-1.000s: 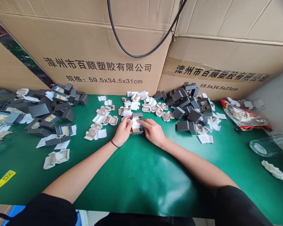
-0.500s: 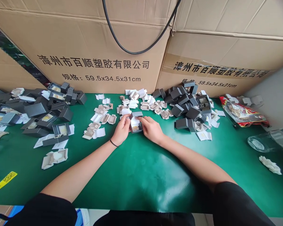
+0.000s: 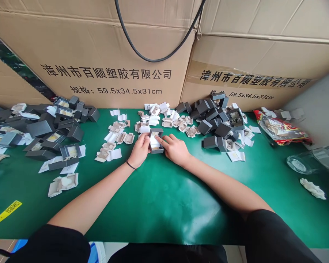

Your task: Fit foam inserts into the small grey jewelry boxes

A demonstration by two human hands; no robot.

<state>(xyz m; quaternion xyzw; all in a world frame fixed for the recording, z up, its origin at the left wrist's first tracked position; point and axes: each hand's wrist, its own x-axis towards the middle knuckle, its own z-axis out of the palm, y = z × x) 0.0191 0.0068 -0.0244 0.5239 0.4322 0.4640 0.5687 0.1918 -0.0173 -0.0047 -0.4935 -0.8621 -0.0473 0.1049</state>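
Observation:
A small dark grey box [image 3: 157, 149], its lid raised, is held over the green table in front of me. My left hand [image 3: 140, 150] is closed around its left side, thumb toward the near edge. Inside the box lies a pale insert [image 3: 154, 138]. My right hand [image 3: 177, 150] is at the box's right side, its index finger reaching into the box onto the insert and its other fingers curled. Whatever lies under that fingertip is hidden. Just beyond the hands are folded white and beige paper inserts [image 3: 121, 137].
A heap of dark boxes [image 3: 41, 128] spreads across the left, some open. Another heap of dark boxes [image 3: 214, 117] stands at right. Further right lie a red snack bag [image 3: 282, 128], a clear jar [image 3: 301, 164] and a crumpled tissue [image 3: 312, 189]. Large cartons [image 3: 112, 47] wall the back.
The box in my hands now shows more of its inside, with its lid tipped further back. My right index finger has moved slightly left, deeper into the box.

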